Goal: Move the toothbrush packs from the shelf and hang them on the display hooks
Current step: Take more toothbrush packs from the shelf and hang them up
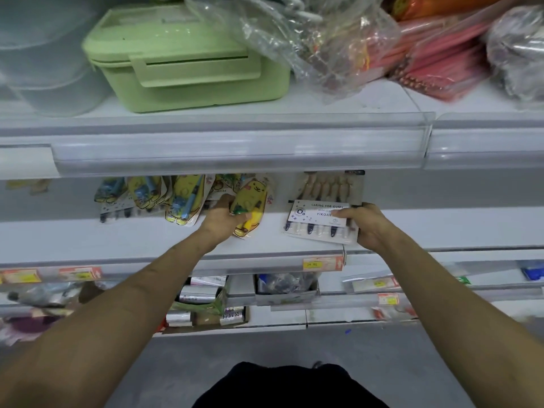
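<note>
On the middle white shelf (117, 240) lie several yellow cartoon toothbrush packs (182, 201), fanned out under the shelf above. My left hand (223, 220) grips one yellow cartoon toothbrush pack (250, 201) at the right end of that pile. My right hand (363, 225) holds the right edge of a clear multi-toothbrush pack (321, 214) with a white label card, lying flat on the shelf. No display hooks are visible.
The upper shelf carries a green lunch box (188, 60), clear tubs (41, 54) and plastic bags with pink items (441, 60). Its front edge (235, 142) overhangs the packs. Lower shelves hold boxes and price tags (322, 263). Grey floor lies below.
</note>
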### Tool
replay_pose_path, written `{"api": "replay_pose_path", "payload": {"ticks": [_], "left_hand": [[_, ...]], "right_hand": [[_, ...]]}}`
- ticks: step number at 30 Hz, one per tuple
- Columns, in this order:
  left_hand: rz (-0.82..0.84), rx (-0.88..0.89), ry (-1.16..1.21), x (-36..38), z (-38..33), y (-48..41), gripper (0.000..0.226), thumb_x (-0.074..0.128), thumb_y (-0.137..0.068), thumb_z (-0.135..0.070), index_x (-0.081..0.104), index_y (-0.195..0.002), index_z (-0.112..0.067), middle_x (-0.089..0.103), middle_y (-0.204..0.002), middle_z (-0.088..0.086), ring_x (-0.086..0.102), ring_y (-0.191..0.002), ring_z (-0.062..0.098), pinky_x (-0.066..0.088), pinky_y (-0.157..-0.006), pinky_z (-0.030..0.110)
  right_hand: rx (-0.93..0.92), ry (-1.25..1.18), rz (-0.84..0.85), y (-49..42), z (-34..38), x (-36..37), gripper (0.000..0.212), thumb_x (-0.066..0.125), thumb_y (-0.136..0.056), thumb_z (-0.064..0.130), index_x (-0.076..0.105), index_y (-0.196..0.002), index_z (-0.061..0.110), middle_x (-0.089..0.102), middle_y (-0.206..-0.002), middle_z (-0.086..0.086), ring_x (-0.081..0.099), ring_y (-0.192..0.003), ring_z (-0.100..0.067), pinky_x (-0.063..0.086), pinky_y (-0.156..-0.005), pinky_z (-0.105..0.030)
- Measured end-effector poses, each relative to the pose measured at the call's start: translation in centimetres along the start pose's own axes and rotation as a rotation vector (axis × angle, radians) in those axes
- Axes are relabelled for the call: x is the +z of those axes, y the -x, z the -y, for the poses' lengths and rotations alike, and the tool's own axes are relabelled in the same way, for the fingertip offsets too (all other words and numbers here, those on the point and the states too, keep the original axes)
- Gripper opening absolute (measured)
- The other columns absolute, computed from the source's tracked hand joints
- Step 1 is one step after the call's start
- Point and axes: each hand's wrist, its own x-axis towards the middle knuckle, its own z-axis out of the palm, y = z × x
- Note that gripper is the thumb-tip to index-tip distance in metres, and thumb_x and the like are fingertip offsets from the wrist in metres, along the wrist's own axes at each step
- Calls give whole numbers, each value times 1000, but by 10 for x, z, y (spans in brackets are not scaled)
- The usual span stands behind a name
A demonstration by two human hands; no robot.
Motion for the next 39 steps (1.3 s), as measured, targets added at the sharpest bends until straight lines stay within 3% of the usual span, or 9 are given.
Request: {"api": "replay_pose_path", "payload": {"ticks": [5, 10, 13, 17, 23, 26, 29, 33, 39], "left_hand": [[32, -37, 166, 9, -11, 8, 45, 76, -95, -19, 50, -131, -10, 65, -119, 7, 64, -104, 24, 47, -67, 24], [102, -50, 269, 16, -14, 18, 49, 76, -90, -8, 51, -132, -12, 68, -117, 8, 66, -103, 24, 53, -76, 30], [181, -22, 311, 25, -15, 25, 48, 77, -88, -1, 57, -131, -10, 73, -115, 7, 71, -107, 27, 55, -74, 29], [191, 11, 327, 42, -30, 37, 46, 78, -88, -7, 55, -127, -14, 70, -113, 4, 69, -103, 20, 54, -74, 30], [285, 129, 437, 88, -81, 55, 22, 71, -98, -13, 64, -115, -26, 75, -109, 0, 74, -97, 18, 60, -80, 33], [414, 138, 458, 130, -114, 70, 26, 69, -101, -19, 67, -126, -24, 79, -114, -1, 77, -101, 20, 63, -78, 37], [498, 145, 470, 186, -153, 90, 23, 68, -101, -18, 69, -124, -21, 79, -116, 2, 76, -104, 28, 63, -85, 46], [582, 159, 447, 273, -209, 121, 18, 71, -99, -15, 71, -117, -16, 80, -110, 5, 75, -104, 32, 61, -85, 41], [745, 212, 422, 410, -296, 168, 24, 77, -92, -11, 74, -115, -16, 80, -110, 12, 75, -103, 34, 59, -89, 44]], "right_hand": [[0, -143, 27, 19, -9, -8, 40, 75, -94, 6, 61, -131, 0, 78, -113, -18, 77, -104, -37, 64, -81, -58], [-70, -229, 3, 47, -20, -31, 27, 69, -91, -9, 66, -117, -3, 74, -120, -25, 74, -110, -41, 60, -93, -53], [-136, -312, -54, 72, -34, -44, 31, 68, -88, -14, 66, -114, 2, 74, -120, -23, 74, -110, -40, 62, -90, -50], [-209, -414, -157, 98, -63, -65, 47, 65, -85, -16, 63, -131, -3, 74, -125, -21, 71, -116, -40, 58, -99, -54], [-233, -569, -287, 139, -98, -112, 48, 58, -90, -14, 60, -135, 2, 73, -127, -20, 72, -115, -41, 61, -89, -55], [-217, -666, -351, 159, -107, -151, 42, 53, -92, -12, 62, -128, 9, 77, -118, -14, 76, -105, -38, 64, -68, -45], [-220, -662, -508, 170, -122, -205, 30, 56, -92, -5, 62, -114, 14, 75, -115, -10, 74, -108, -38, 63, -64, -39], [-215, -691, -639, 191, -141, -293, 27, 57, -93, 0, 58, -115, 14, 70, -117, -10, 74, -101, -34, 60, -57, -35], [-214, -611, -847, 232, -175, -433, 22, 63, -82, 16, 63, -102, 26, 73, -117, -6, 73, -110, -35, 59, -79, -51]]}}
